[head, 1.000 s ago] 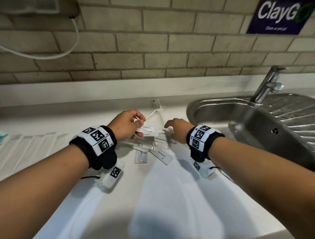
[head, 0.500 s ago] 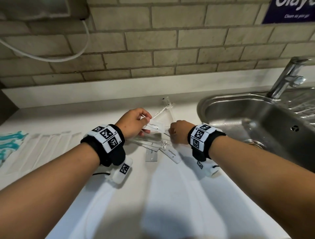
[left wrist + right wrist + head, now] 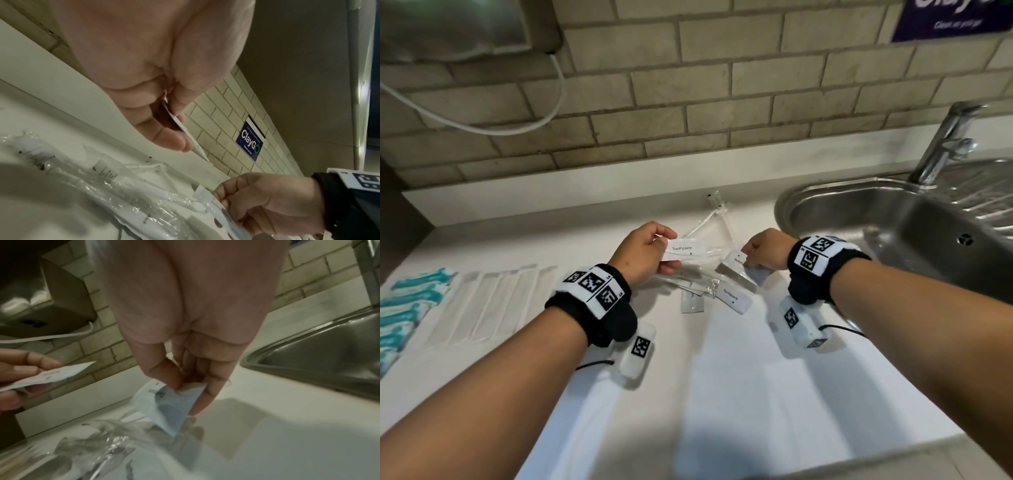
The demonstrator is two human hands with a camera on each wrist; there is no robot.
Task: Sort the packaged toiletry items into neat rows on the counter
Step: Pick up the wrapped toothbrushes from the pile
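My left hand (image 3: pixel 650 251) pinches a white toothpaste sachet (image 3: pixel 686 250) by its left end, lifted above a pile of clear-wrapped toiletry packets (image 3: pixel 697 286) on the white counter (image 3: pixel 739 394); the same toothpaste sachet (image 3: pixel 185 129) shows edge-on in the left wrist view. My right hand (image 3: pixel 765 248) pinches a second white sachet (image 3: pixel 736 262) at the pile's right side; that second sachet (image 3: pixel 174 402) hangs from thumb and fingers. A third toothpaste sachet (image 3: pixel 732 298) lies flat on the counter below them. Clear-wrapped toothbrushes (image 3: pixel 714 219) lie behind.
A row of clear-wrapped sticks (image 3: pixel 493 301) and teal-and-white packets (image 3: pixel 410 305) are lined up at the left. A steel sink (image 3: pixel 893 233) with a tap (image 3: pixel 945 144) is close on the right. A brick wall (image 3: pixel 688 102) rises behind, with a hand dryer (image 3: pixel 41 305) and its cable.
My left hand has lifted its toothpaste sachet a little higher. My right hand has closed on a second sachet and raised it from the pile. The head view has shifted left.
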